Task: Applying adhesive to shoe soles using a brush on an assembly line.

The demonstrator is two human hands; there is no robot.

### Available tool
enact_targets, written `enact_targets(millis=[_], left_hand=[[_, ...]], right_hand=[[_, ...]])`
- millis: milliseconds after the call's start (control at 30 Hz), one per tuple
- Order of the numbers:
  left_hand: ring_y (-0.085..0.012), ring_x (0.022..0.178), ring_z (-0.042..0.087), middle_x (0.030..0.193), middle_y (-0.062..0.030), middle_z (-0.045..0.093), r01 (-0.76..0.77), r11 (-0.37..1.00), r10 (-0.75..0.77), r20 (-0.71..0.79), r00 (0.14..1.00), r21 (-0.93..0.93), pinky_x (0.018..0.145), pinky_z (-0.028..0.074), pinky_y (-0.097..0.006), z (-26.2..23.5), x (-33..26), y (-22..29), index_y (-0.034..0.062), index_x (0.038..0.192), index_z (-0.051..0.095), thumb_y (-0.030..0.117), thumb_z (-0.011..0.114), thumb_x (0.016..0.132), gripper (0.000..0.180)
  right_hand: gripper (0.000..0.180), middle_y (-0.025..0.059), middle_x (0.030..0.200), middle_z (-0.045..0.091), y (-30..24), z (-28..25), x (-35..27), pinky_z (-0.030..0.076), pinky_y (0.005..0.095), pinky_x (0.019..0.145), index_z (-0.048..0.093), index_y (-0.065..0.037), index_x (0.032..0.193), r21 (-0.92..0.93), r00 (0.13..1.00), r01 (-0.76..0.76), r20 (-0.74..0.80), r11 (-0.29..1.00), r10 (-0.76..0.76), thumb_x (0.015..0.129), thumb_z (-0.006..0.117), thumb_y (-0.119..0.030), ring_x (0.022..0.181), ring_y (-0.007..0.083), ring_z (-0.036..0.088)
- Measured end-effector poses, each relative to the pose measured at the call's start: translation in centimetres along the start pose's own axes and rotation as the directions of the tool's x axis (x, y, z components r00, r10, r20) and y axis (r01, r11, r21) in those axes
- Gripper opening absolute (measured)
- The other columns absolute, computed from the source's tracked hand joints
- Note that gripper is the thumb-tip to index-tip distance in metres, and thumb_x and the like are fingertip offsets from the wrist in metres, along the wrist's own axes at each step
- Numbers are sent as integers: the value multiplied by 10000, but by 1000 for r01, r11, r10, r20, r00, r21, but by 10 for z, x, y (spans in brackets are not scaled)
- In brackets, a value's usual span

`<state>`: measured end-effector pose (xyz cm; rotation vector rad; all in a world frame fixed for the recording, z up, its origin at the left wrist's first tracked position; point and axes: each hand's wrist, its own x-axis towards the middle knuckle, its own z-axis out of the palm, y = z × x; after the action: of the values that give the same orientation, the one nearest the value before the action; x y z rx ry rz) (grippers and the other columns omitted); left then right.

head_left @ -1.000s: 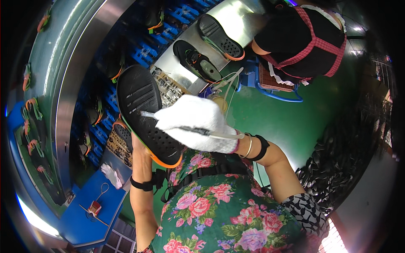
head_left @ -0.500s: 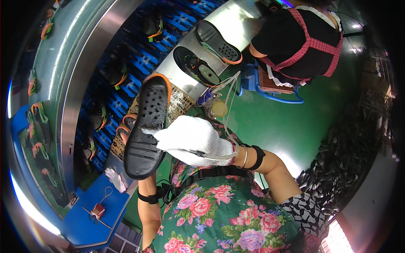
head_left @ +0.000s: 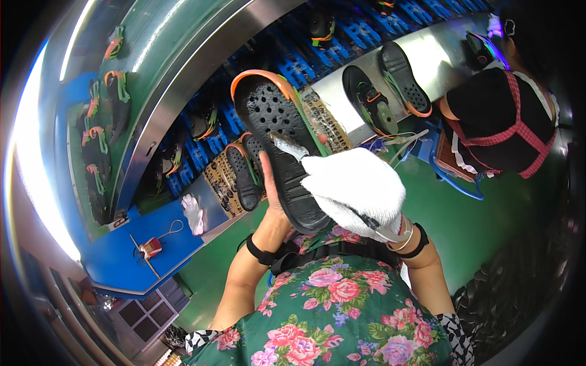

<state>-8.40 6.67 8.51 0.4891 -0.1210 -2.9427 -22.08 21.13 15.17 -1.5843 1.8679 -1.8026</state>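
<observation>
A black shoe (head_left: 294, 189) with an orange and green rim is held up in front of me, its perforated underside toward me. My left hand (head_left: 273, 194), bare, grips it from beneath, thumb along the left edge and fingertips showing at the right edge. My right hand (head_left: 357, 190), in a white glove, is closed around a brush (head_left: 289, 146) with a pale neck and a dark flat tip. That tip lies on the sole at the lower end of the holes. A thin tube (head_left: 384, 230) runs along the glove at the wrist.
Several shoes stand on the metal ledge (head_left: 448, 52) and on stained cardboard (head_left: 223, 183). Blue racks (head_left: 360, 33) and a green conveyor (head_left: 143, 91) carry more. A blue table (head_left: 116, 259) holds a glove (head_left: 193, 213). At right a co-worker (head_left: 488, 116) sits on a blue-framed chair (head_left: 467, 189).
My view has swung left, so the surroundings appear farther right. The shoe has tilted, showing more of its coloured rim, and my left thumb has come into view. The brush remains on the sole.
</observation>
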Motion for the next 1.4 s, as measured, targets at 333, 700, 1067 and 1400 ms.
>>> enact_targets(millis=[333,700,1067,1400], left_hand=[[-367,1393,516,1529,-170,521,38,980,-20,92,996,-196,1183,394,-551,-61,-10,-9,69,1540,438,788,516,915,956],[-364,1391,518,1514,-179,532,56,987,-11,-280,960,152,1193,382,-539,-63,-1,-10,55,1525,451,780,480,940,932],[-395,1352,543,1491,-195,546,45,963,6,-190,982,266,1168,409,-549,-43,11,11,78,1525,452,832,414,926,964],[-516,1274,564,1373,-278,594,34,999,-32,83,996,-32,950,540,-691,-1,38,4,60,1544,377,829,481,889,1015]], right_hand=[[314,125,1224,737,-3,20,28,546,399,951,748,-10,1179,85,992,-125,11,988,124,867,715,-32,1101,277,697],[381,142,1204,740,8,28,25,574,393,917,736,-18,1215,-127,994,95,-48,987,-102,839,751,-74,1074,284,708],[300,133,1169,750,3,39,4,586,406,882,761,-47,1160,481,929,-353,77,802,363,862,730,-61,1012,285,717],[309,138,1157,757,9,29,4,581,391,896,770,-50,1128,-22,996,78,-51,997,-79,822,759,-10,1005,277,725]])
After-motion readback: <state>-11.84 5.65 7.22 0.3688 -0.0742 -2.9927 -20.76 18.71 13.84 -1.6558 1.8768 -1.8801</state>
